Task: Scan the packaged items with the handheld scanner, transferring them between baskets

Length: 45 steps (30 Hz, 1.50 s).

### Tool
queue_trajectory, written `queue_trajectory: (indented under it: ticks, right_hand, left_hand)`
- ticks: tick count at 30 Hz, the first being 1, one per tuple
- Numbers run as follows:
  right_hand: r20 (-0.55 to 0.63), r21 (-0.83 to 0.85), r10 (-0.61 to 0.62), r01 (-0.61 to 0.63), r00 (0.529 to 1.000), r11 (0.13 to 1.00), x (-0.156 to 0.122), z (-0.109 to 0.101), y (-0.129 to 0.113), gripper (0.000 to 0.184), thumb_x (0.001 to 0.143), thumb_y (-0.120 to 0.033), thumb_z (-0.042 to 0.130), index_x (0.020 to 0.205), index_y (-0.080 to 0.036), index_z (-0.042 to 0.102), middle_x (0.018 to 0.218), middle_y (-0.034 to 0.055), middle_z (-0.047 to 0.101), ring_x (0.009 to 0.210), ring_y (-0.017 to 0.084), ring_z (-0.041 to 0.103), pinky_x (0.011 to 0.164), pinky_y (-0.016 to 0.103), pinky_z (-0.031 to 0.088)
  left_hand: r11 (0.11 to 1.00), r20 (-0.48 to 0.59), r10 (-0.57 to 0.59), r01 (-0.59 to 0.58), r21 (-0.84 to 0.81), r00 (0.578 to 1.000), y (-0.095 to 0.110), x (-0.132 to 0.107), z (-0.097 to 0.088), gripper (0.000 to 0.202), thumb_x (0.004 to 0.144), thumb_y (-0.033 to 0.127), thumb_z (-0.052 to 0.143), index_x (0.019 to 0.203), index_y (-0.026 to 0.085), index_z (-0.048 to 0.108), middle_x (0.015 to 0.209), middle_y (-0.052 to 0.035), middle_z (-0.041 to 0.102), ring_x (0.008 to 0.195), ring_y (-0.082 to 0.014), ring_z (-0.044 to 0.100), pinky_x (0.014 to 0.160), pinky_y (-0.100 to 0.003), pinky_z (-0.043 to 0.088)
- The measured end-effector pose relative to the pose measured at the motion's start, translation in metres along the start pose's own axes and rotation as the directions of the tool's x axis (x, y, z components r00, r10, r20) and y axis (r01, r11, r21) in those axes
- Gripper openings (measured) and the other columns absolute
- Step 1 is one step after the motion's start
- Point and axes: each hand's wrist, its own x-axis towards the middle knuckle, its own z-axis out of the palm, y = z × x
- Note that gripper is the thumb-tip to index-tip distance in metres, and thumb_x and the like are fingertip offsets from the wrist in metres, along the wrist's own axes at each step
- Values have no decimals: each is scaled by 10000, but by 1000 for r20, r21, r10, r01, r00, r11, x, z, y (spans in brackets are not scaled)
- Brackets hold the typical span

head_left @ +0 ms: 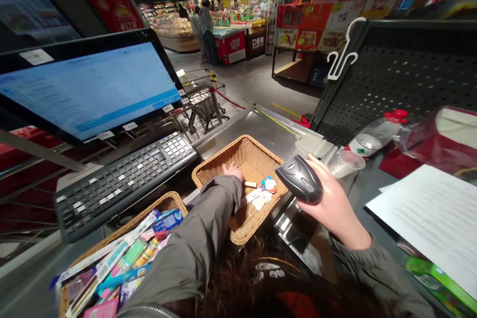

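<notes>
My right hand (337,203) is wrapped round a black handheld barcode scanner (301,179), held up beside the right rim of a woven basket (244,151). Inside that basket is my left hand (234,171), back of the hand up. Its visible fingers are a little apart near the basket's far left part, and no item shows in them. Just right of it lie a small white stick-like piece (251,185), a white tag-like strip (254,195) and a round blue-and-white item (269,185) with a pale cutout shape below it.
A second basket (175,198) full of small colourful packages stands at lower left, partly behind my sleeve. Above it are a keyboard (122,184) and a monitor (89,89). At right are a plastic cup (347,164), a red-capped bottle (376,134) and paper sheets (428,218).
</notes>
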Motion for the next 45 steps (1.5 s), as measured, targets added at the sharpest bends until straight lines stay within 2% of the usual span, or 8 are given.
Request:
queue_trajectory:
  ticks: [4,9,18,23,28,35,40,45]
  right_hand:
    - [-2,44,-14,14,1000,999,11,4,11,590,777,-293,672,1335,-232,490,1328,139,578,1403,394,400,1141,643,335]
    - [20,76,-9,8,1000,997,20,12,19,622,774,-306,694,1352,-242,471,1357,132,567,1413,384,393,1160,644,307]
    - [29,80,29,-32,999,996,18,6,24,598,760,-286,702,1316,-246,483,1347,131,574,1410,385,393,1163,646,293]
    - [12,65,31,-32,999,997,15,6,26,593,750,-250,691,1309,-240,494,1327,137,581,1392,389,411,1143,636,328]
    - [27,82,22,-24,999,996,17,7,22,575,757,-278,696,1298,-241,507,1334,133,581,1401,391,401,1149,654,306]
    - [15,89,25,-26,1000,996,15,9,23,578,755,-268,694,1299,-235,501,1338,142,579,1390,404,413,1125,683,319]
    - [16,78,34,-35,999,996,14,9,25,589,746,-270,705,1298,-244,502,1349,140,574,1385,405,421,1123,684,321]
    - [20,68,34,-36,999,997,16,10,24,574,752,-271,692,1293,-234,503,1347,147,575,1377,407,432,1122,679,325]
  left_hand:
    - [990,58,-53,45,130,997,-23,5,5,354,802,413,740,1095,218,702,1389,-112,557,1385,-377,384,1110,-677,265]
    - [976,114,35,-58,211,993,-33,2,12,316,775,330,728,1080,244,716,1452,-118,509,1449,-333,305,1161,-614,183]
    - [972,150,151,-174,155,977,-25,21,14,315,583,295,804,892,251,755,1233,-54,636,1245,-295,492,1134,-513,273]
    - [991,102,58,-69,114,993,-26,26,15,291,745,407,678,962,232,761,1201,-56,660,1159,-268,550,1032,-415,403]
    - [990,42,38,-43,132,998,-20,18,19,280,831,389,633,979,181,745,1278,-125,605,1265,-301,462,1098,-456,311]
    - [982,-56,-81,89,167,995,-9,17,11,294,946,264,468,1115,136,672,1241,-161,577,1196,-289,495,992,-423,400]
    - [979,-73,-113,124,160,991,9,10,12,370,981,202,337,1086,143,686,1454,-146,466,1326,-286,411,1098,-501,314]
    - [979,-57,-143,150,141,988,25,8,14,428,908,456,545,1151,128,672,1555,-169,345,1411,-345,298,1164,-584,183]
